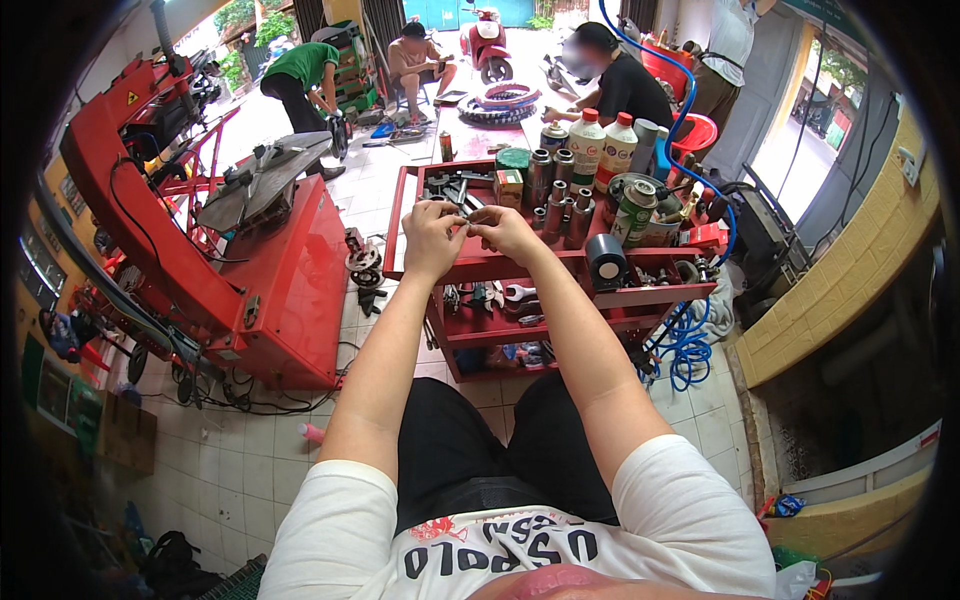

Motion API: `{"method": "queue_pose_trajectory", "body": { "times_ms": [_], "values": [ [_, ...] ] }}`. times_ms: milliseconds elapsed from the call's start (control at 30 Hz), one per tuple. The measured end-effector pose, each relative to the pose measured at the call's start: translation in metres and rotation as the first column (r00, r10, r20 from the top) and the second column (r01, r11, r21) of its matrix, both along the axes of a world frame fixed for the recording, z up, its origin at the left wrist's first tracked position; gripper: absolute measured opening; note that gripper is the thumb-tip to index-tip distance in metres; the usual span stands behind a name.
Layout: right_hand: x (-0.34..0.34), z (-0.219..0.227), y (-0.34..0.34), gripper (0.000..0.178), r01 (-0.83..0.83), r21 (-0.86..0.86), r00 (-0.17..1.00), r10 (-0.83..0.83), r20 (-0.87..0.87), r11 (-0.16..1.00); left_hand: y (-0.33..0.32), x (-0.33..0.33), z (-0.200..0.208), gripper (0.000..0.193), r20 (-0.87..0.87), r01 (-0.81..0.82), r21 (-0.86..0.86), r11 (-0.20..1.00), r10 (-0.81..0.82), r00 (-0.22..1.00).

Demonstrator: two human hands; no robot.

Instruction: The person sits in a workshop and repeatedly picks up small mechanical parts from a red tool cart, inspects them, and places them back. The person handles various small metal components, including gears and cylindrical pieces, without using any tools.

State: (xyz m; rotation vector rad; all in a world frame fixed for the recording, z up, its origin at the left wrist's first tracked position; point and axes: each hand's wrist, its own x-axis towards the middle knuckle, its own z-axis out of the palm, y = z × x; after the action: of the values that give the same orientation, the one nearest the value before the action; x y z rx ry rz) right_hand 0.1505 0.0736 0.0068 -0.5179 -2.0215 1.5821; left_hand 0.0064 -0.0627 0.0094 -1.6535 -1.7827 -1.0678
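Note:
Both my arms stretch forward over the near edge of a red tool cart (pixel 590 265). My left hand (pixel 434 236) and my right hand (pixel 502 235) meet fingertip to fingertip, each closed in a pinch. Between them is something small and dark, too small to name. Just beyond my fingers lie dark metal tools (pixel 455 188) in the cart's top tray. Right of them stand a small box (pixel 509 188) and several steel sockets (pixel 540 172). Open-end wrenches (pixel 520 294) rest on the shelf below my right forearm.
White bottles with red caps (pixel 616 150) and a green spray can (pixel 635 212) crowd the cart's right side. A blue air hose (pixel 690 350) coils beside it. A red tyre-changing machine (pixel 280 300) stands left. Farther off, several people work near tyres (pixel 500 110) and a red scooter (pixel 485 42).

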Motion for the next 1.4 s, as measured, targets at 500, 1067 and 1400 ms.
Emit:
{"method": "queue_pose_trajectory", "body": {
  "times_ms": [500, 1067, 1400],
  "values": [
    [-0.0005, 0.0047, -0.0078, 0.021, 0.017, 0.013, 1.0, -0.017, 0.014, 1.0, 0.0, 0.0012, -0.0004, 0.012, -0.01, 0.009, 0.021, 1.0, -0.009, 1.0],
    [-0.0014, 0.0009, -0.0039, 0.023, 0.03, 0.08, 1.0, -0.03, -0.007, 0.996, 0.0011, 0.0059, 0.0007, 0.011, -0.029, -0.001, 0.045, 0.999, 0.002, 1.0],
    [-0.0022, 0.0009, -0.0048, 0.025, 0.02, 0.079, 1.0, -0.019, -0.019, 0.997, -0.0007, 0.0065, 0.0008, 0.013, -0.031, -0.021, 0.038, 0.999, 0.022, 0.999]
  ]
}}
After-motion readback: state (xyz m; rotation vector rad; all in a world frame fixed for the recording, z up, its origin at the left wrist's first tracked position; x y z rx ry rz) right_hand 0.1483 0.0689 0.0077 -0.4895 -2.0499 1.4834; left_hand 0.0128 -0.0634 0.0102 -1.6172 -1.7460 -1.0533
